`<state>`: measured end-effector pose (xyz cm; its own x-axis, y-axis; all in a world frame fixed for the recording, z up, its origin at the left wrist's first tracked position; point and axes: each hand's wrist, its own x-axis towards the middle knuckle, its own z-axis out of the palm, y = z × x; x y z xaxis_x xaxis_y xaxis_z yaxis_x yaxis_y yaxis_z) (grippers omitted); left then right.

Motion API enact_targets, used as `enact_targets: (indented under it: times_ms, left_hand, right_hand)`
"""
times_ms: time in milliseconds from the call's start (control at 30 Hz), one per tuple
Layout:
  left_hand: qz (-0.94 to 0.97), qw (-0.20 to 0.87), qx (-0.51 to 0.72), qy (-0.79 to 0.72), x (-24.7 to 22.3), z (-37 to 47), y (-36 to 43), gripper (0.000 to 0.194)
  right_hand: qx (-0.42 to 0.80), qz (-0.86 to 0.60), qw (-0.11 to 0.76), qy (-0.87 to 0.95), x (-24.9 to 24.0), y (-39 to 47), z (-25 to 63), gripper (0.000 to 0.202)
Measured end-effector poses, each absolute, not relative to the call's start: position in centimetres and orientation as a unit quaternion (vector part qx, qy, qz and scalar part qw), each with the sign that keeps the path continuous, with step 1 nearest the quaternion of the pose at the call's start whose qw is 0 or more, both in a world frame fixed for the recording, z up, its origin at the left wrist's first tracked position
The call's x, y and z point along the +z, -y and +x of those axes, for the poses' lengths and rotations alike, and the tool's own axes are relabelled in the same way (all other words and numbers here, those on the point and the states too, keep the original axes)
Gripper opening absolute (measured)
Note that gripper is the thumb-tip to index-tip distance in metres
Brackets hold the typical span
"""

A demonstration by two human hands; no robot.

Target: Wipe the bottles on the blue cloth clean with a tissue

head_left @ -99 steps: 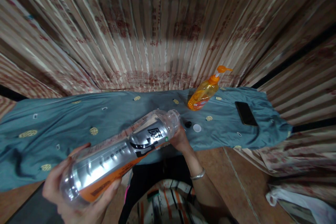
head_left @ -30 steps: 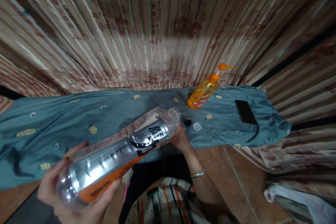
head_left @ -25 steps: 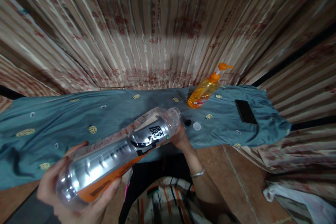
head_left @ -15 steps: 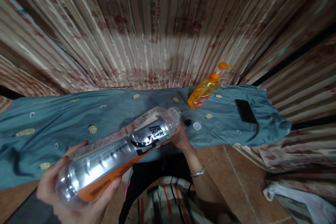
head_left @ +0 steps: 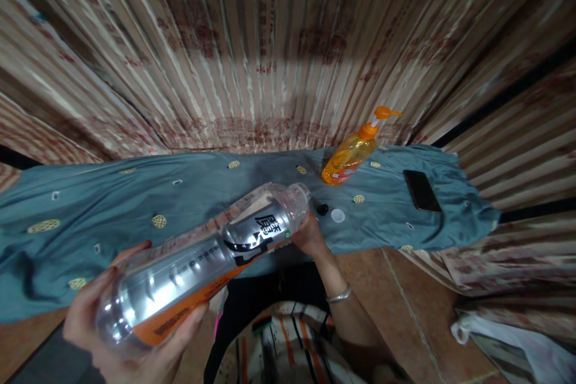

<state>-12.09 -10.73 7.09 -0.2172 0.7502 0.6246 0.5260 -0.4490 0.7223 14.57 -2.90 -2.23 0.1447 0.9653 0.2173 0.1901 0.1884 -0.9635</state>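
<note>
A large clear plastic bottle (head_left: 180,276) with a silver and orange label lies tilted across both my hands, its uncapped-looking neck pointing up to the right. My left hand (head_left: 130,324) is wrapped round its base at the lower left. Around the neck end, my right hand (head_left: 308,234) grips from below, with most of its fingers hidden behind the bottle. Just right of that hand, a small black object (head_left: 322,209) and a round white disc (head_left: 337,215) lie on the teal cloth (head_left: 198,186). Whether the bottle holds any liquid is hard to make out.
An orange pump bottle (head_left: 346,159) of yellow-orange liquid stands at the back of the cloth-covered surface. Further right lies a black phone (head_left: 422,191). Striped curtains (head_left: 270,60) hang behind and at both sides. A white bag (head_left: 517,339) is at the lower right by the tiled floor.
</note>
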Motion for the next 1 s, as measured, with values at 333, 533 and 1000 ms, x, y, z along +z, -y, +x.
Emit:
enact_targets:
  times_ms: [333, 533, 1000]
  left_hand:
    - [0.631, 0.095, 0.583, -0.503, 6.9, -12.6, 10.8, 0.113]
    - [0.639, 0.088, 0.59, -0.486, 7.1, -12.2, 10.7, 0.116]
    - [0.611, 0.119, 0.597, -0.506, 7.4, -11.7, 11.0, 0.106]
  right_hand:
    - [0.357, -0.53, 0.547, 0.54, -2.1, 3.1, 14.7, 0.074]
    - [0.367, -0.526, 0.551, 0.534, -2.6, 3.0, 14.7, 0.08]
    - [0.354, -0.537, 0.545, 0.538, -2.0, 3.0, 14.6, 0.082]
